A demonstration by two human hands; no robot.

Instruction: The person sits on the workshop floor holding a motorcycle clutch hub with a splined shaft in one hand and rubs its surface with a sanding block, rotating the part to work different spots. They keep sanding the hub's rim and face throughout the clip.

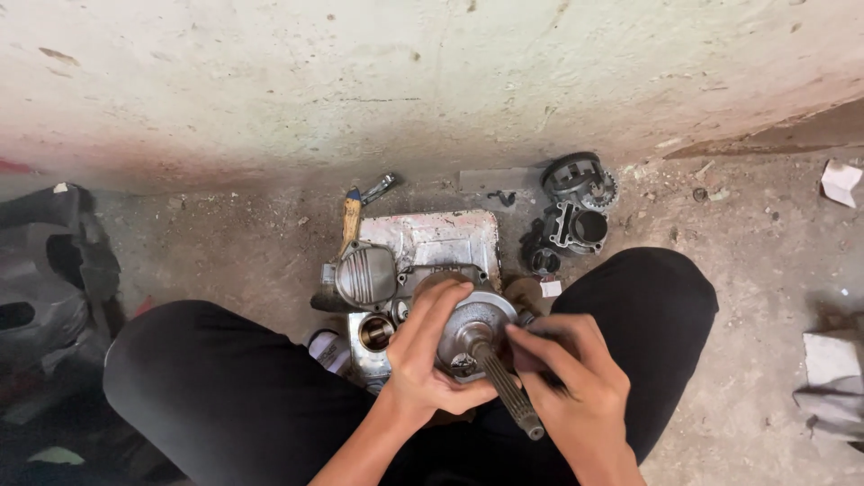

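Observation:
My left hand [430, 355] grips a round metal disc with a splined shaft [479, 335] from the left, thumb under it and fingers over its rim. The shaft [509, 391] points toward me between my knees. My right hand [576, 382] is closed around a thin dark tool whose tip touches the disc near the shaft's base; the tool is mostly hidden by my fingers. Beneath and behind the disc lies an engine case [423, 247] with a ribbed cover [365, 277] and a round bore [375, 332].
I squat on a dirty concrete floor against a stained wall. A wooden-handled hammer [353, 216] lies behind the case. A cylinder block [578, 229] and a toothed clutch basket [583, 178] sit at the back right. Dark plastic panels [49, 270] are left, paper scraps [832, 364] right.

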